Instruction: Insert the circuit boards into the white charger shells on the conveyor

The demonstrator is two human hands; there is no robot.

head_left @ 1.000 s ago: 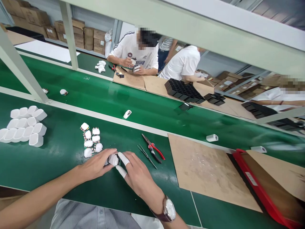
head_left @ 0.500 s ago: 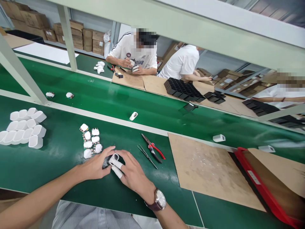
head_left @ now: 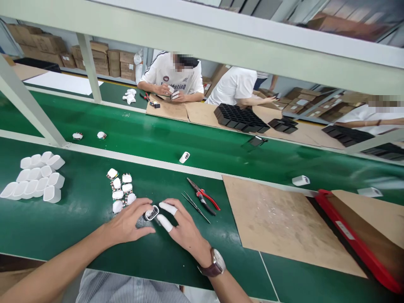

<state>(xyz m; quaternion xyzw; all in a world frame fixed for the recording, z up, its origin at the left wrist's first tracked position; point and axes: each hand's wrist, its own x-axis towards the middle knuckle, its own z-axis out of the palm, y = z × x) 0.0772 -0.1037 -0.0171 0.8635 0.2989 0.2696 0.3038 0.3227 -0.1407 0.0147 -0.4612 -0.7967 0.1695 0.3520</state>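
Observation:
A white plastic housing (head_left: 148, 218) with a rounded oval opening stands upright on the green bench, dark parts visible inside. My left hand (head_left: 131, 221) curves around its left side. Its fingertips are at the upper rim, while the thumb is spread apart below. To the right, my right hand (head_left: 183, 231) is apart from the housing, its white-covered thumb and finger spread with nothing between them. Beyond my left hand sit several white-topped circuit modules (head_left: 127, 188) in two columns. Tweezers (head_left: 195, 207) and red-and-black pliers (head_left: 203, 197) lie right of my hands.
Several white housings (head_left: 30, 188) are grouped at the left. Cardboard (head_left: 268, 223) and a red-edged tray (head_left: 347, 229) occupy the right. Behind a pale rail, a green conveyor (head_left: 145, 139) carries a white housing (head_left: 184, 157) and modules. Co-workers (head_left: 186, 82) sit across, beneath a metal frame.
My right hand has drawn back rightward off the housing and its fingers have spread. My left hand stays around the housing. Pieces on the conveyor have shifted right.

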